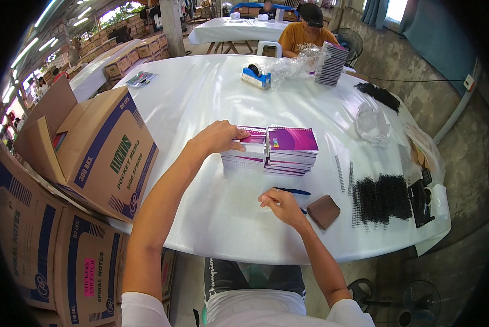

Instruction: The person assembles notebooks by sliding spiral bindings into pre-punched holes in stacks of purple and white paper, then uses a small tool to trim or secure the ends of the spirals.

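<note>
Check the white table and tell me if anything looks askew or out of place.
Nothing looks damaged or spilled. The open cardboard box sits tilted at the table's left edge, resting on other boxes. Two notebook stacks stand side by side, the left hand on one.

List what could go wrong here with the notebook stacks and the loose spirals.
1. The left hand grips the top of the left notebook stack; a careless pull might topple it against the right stack.
2. The black spiral bindings lie near the table edge and could slide off if bumped.
</note>
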`<state>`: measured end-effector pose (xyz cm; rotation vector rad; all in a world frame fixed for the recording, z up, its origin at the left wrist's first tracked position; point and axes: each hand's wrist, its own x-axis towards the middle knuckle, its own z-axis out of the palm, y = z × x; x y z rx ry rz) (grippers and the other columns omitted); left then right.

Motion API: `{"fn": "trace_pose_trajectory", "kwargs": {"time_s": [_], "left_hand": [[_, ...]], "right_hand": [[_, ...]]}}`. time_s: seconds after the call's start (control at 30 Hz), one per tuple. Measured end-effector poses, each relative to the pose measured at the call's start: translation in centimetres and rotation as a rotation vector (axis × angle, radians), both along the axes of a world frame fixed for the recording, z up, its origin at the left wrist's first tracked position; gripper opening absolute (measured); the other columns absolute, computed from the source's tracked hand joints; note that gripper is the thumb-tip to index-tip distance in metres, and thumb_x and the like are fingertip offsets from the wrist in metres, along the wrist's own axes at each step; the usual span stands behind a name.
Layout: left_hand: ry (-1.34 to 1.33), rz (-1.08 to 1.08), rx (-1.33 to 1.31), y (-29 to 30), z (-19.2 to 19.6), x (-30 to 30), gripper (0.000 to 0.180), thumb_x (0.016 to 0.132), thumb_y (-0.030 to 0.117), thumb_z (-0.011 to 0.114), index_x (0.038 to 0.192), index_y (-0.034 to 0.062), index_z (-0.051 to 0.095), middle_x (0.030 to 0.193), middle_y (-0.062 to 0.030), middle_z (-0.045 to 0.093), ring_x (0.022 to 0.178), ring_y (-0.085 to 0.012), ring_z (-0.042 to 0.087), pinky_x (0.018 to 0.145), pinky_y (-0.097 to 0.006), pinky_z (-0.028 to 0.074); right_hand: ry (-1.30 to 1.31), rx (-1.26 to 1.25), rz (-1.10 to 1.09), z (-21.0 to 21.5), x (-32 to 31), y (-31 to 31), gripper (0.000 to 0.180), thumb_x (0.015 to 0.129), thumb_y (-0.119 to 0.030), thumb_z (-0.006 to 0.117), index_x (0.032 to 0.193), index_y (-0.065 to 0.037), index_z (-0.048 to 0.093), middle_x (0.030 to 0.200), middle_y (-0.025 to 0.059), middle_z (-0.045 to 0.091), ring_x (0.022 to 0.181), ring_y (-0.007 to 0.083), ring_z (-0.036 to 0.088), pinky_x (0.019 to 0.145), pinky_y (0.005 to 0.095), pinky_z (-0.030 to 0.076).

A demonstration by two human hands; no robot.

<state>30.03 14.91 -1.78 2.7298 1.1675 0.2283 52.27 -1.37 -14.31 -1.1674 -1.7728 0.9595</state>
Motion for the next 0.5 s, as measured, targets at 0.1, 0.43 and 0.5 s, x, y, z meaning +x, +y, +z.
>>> {"fn": "trace_pose_trajectory", "kwargs": {"time_s": [0.1,0.43,0.5], "left_hand": [[0.034,-0.008,0.048,-0.1,-0.5,-0.3,0.048,0.08,0.034,0.075,0.124,0.0178,0.066,0.108,-0.0107,0.071,0.092,-0.0306,0.067,0.085,-0.04,0.052],[0.182,-0.048,0.141,-1.4,-0.4,0.0,0.049,0.093,0.034,0.057,0.141,0.0237,0.05,0.119,-0.0084,0.067,0.101,-0.0296,0.065,0.083,-0.041,0.054],[0.179,-0.134,0.302,-1.4,-1.2,-0.6,0.048,0.094,0.034,0.055,0.141,0.0242,0.049,0.127,-0.0072,0.063,0.104,-0.0286,0.064,0.082,-0.04,0.055]], "right_hand": [[-0.011,-0.013,0.007,0.0,-0.3,0.0,0.017,0.094,-0.012,0.06,0.098,0.002,0.068,0.081,0.0099,0.068,0.069,0.0159,0.056,0.068,0.0292,0.045],[0.086,-0.082,0.046,1.0,-0.1,1.0,0.021,0.096,-0.015,0.058,0.097,0.004,0.068,0.086,0.0086,0.07,0.075,0.0141,0.063,0.072,0.0274,0.049],[0.149,-0.072,0.064,2.1,-0.4,2.0,0.022,0.097,-0.015,0.056,0.097,0.004,0.068,0.088,0.0082,0.07,0.078,0.0139,0.065,0.074,0.0274,0.051]]}}
